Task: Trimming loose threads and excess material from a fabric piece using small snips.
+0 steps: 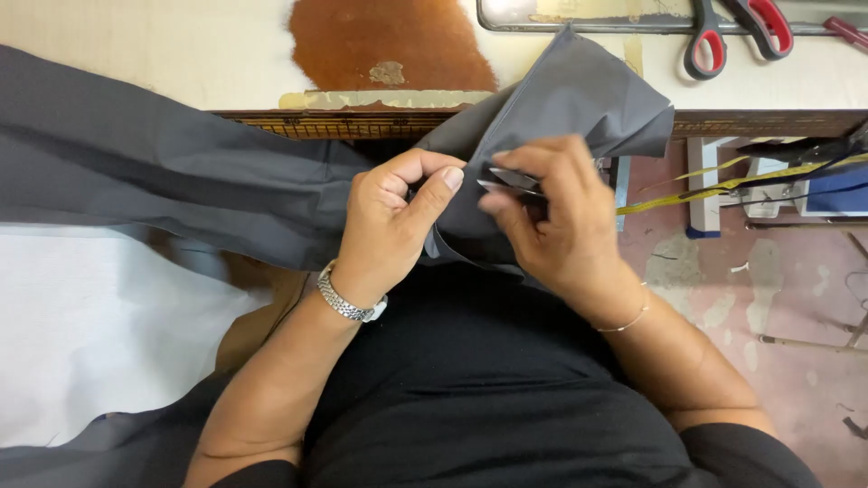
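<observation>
Your black shirt (470, 398) fills the bottom of the view, and just above it your two hands meet over the grey cloth (181, 172). Your left hand (393, 226) is curled shut, thumb pressed against the bent forefinger, pinching a fold of the cloth near its seam; keep that pinch firm and close to the blade, so the cloth stays taut where you work. Your right hand (561, 217) is closed around a small metal snip (511, 181), its tips pointing toward your left thumb and lying just beside the fold. From this view I judge you are trimming or picking at a thread on the seam: take only the thread with the tips, hold the blades flat to the cloth and not angled into it, and ease the fold outward with the left fingers so the weave is not nicked. Whether the blades are parted I cannot tell, since your fingers hide them. The cloth runs away to your left, across your lap and over a white sheet (81, 334), and rises in a peak over the counter (181, 54) edge; let that weight rest, so it does not drag on the seam. Red-handled scissors (723, 32) lie at the far right of the counter, well apart, and a yellow tape (714, 185) hangs beyond your right hand.
</observation>
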